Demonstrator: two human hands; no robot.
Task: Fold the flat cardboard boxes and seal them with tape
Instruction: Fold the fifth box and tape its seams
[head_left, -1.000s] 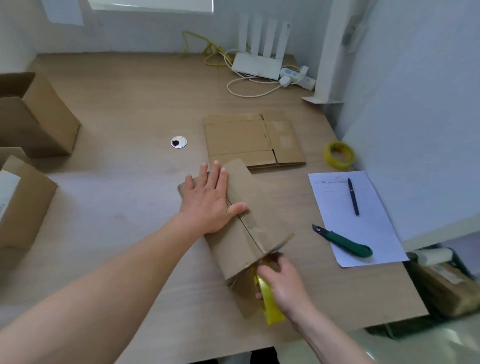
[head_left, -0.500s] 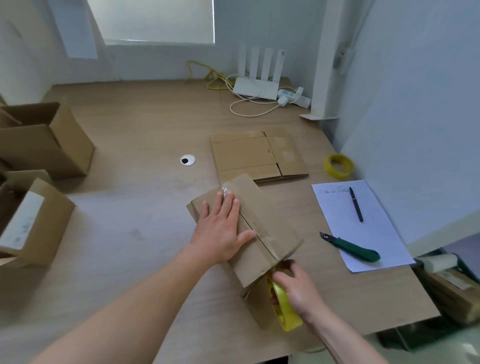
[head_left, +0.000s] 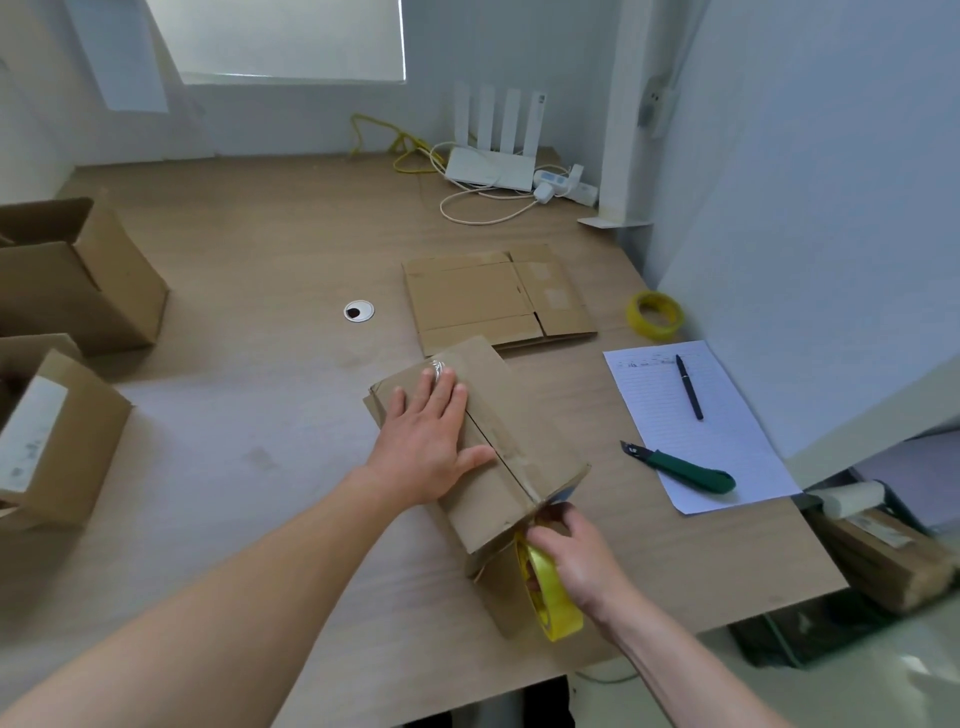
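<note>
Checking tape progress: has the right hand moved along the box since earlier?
No. The right hand stays at the near end of the box, holding the tape roll; only the camera shifted.

Place: I take this for a small office corner used for packing.
Desk (head_left: 260, 270): a wide wood-look top with a round cable hole (head_left: 358, 311), set against pale walls.
Behind the cable hole: a white router (head_left: 491, 166), a power strip (head_left: 563, 183) and loose cables.
Right of the cable hole: a lined sheet (head_left: 727, 441) with a pen (head_left: 689, 387) and a green knife (head_left: 680, 467).
Left of the cable hole: made-up cardboard boxes (head_left: 78, 280).
</note>
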